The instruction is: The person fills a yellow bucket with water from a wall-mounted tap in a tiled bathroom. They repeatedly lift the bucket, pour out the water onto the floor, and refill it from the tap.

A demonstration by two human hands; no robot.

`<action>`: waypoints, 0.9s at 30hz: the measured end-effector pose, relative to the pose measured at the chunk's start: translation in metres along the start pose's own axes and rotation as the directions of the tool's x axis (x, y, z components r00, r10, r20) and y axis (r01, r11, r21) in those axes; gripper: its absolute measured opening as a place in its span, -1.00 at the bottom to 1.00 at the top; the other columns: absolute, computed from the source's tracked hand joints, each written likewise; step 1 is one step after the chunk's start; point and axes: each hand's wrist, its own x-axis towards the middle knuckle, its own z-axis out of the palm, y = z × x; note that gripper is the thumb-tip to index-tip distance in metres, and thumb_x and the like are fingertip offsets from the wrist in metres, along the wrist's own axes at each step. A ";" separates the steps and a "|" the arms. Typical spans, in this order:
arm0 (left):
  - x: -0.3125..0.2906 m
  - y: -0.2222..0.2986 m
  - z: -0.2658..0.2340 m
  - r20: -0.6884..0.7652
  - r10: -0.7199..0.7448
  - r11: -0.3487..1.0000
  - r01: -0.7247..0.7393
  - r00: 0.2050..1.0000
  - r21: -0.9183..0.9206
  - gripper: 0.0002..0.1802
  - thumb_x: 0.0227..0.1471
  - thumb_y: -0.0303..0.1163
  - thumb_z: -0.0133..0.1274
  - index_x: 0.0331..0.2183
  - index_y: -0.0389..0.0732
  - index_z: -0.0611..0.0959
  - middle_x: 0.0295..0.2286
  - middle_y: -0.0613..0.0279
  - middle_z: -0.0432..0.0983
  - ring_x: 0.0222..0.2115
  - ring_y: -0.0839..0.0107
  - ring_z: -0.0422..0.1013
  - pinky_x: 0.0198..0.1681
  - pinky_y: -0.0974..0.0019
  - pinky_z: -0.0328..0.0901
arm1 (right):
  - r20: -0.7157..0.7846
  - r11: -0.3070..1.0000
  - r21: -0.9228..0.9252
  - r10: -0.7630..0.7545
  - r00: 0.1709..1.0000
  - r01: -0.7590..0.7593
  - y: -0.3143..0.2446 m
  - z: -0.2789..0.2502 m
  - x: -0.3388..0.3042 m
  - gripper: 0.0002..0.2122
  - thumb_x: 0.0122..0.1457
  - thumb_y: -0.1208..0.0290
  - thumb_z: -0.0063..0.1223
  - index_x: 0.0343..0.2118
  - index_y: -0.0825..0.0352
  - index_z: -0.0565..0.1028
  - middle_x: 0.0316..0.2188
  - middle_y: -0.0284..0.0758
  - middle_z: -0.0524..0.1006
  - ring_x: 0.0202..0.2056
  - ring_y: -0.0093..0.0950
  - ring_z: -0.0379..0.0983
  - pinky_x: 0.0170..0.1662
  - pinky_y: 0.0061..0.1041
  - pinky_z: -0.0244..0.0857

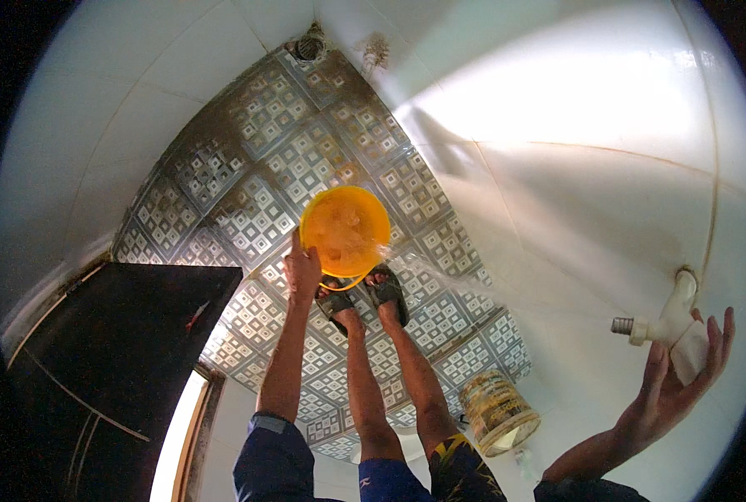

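A round yellow bucket [386, 219] with water inside is in the middle of the head view, above the patterned floor. My left hand [302, 268] grips its left rim. The bucket's yellow handle hangs down on the near side. On the right wall is a pale plastic tap [678, 309] with a threaded metal end on its spout. My right hand [666, 402] is closed around the tap's lower part, thumb on one side and fingers on the other. A thin spray of water [448, 278] runs from the spout leftward into the bucket.
My sandalled feet [381, 289] stand just below the bucket on wet patterned tiles [264, 197]. A stained pail [494, 410] stands at lower right by the wall. A dark door [130, 351] fills the left. A floor drain [309, 46] lies in the far corner.
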 end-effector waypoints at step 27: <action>0.009 -0.034 -0.013 0.095 0.065 0.969 -0.085 0.993 0.233 -0.46 -0.08 -0.40 -0.04 0.02 -0.03 0.33 -0.32 -0.15 0.49 -0.28 -0.10 0.42 -0.22 -0.04 0.35 | -0.008 0.999 0.033 0.024 1.000 -0.024 0.002 0.000 -0.001 -0.53 0.08 0.39 0.02 0.08 0.21 0.20 0.18 -0.24 0.04 0.11 -0.26 0.13 0.07 -0.20 0.23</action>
